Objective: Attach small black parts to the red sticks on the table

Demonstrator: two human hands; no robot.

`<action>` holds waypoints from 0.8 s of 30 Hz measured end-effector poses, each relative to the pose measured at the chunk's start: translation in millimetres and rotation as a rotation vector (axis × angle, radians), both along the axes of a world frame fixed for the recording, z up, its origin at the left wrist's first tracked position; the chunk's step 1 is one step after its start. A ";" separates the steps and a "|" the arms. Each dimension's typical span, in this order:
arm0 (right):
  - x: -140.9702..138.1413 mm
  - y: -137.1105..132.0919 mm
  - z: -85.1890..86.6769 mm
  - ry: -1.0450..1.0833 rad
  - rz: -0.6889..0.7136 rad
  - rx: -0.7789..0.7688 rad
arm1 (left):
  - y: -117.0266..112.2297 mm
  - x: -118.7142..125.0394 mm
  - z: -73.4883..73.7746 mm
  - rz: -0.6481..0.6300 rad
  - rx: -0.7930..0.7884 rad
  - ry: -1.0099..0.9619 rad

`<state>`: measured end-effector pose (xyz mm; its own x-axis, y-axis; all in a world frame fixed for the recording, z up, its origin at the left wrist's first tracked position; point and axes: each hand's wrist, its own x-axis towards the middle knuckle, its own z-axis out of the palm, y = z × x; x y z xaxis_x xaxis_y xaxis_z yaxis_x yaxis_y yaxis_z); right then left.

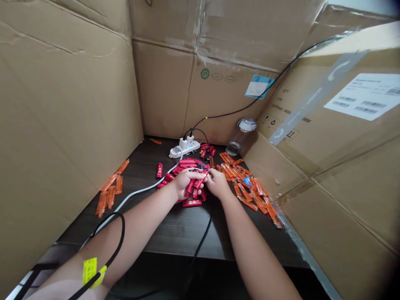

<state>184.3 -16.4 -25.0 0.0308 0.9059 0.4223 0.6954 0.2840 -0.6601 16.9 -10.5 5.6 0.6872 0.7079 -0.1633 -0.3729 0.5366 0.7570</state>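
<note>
Nearer us than the power strip, our left hand is curled around a small bunch of red sticks, its thumb across the top. We seem to clasp several together so that the other hand stays free for one of them. Our right hand meets the bunch from the right, thumb and fingers drawn together at the far end of the uppermost stick; whether they grip it or only touch it, we cannot tell.

That uppermost stick slants, its long axis running from lower left, on our side, up to the right, with the far end at our right fingertips. Others in the grasp point more nearly toward us, away from the power strip.

Just in front of the power strip lies the red pile, probably kept there for easy reach, its sticks turned many ways. One loose red stick, left of and nearer than the power strip, lies lengthwise away from us.

Orange sticks lie in a large heap to the right of the power strip and a smaller group to its left, apparently to keep the colours apart.
</note>
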 end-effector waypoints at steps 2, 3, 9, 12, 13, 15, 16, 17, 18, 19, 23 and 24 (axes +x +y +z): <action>0.0 -0.8 0.6 -0.022 -0.005 -0.010 | 1.8 -1.3 -1.1 -0.033 -0.062 -0.017; 0.3 -1.6 1.8 -0.017 -0.012 0.005 | 2.5 -1.9 -1.4 -0.041 -0.091 -0.027; 3.1 -15.8 17.1 0.179 0.188 0.167 | 6.1 -7.4 -0.2 -0.124 -0.179 -0.019; 4.0 -23.6 24.2 0.079 0.333 0.267 | 6.7 -9.6 1.3 -0.230 -0.155 0.037; 4.5 -25.3 25.7 0.039 0.354 0.296 | 6.6 -10.0 1.8 -0.254 -0.148 0.055; 5.6 -27.2 27.1 -0.022 0.365 0.328 | 6.2 -10.4 2.6 -0.279 -0.139 0.084; 6.0 -27.5 27.0 -0.049 0.363 0.336 | 5.9 -10.3 2.8 -0.285 -0.134 0.095; 6.4 -27.6 26.6 -0.075 0.360 0.343 | 5.6 -10.2 2.9 -0.293 -0.127 0.104; 6.6 -27.6 25.9 -0.098 0.355 0.351 | 5.2 -9.9 2.8 -0.297 -0.113 0.109; 6.5 -27.5 25.2 -0.116 0.348 0.360 | 4.8 -9.6 2.7 -0.298 -0.094 0.111; 4.6 -28.3 23.5 -0.117 0.305 0.405 | 3.4 -8.9 1.7 -0.299 0.011 0.119; 4.1 -28.8 23.8 -0.104 0.293 0.410 | 3.2 -9.1 1.4 -0.297 0.045 0.114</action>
<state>188.4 -45.1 -1.2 -0.2605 0.6297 0.7319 0.6042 0.6976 -0.3851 7.8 -7.4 7.0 0.8438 0.4875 -0.2245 -0.1161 0.5743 0.8104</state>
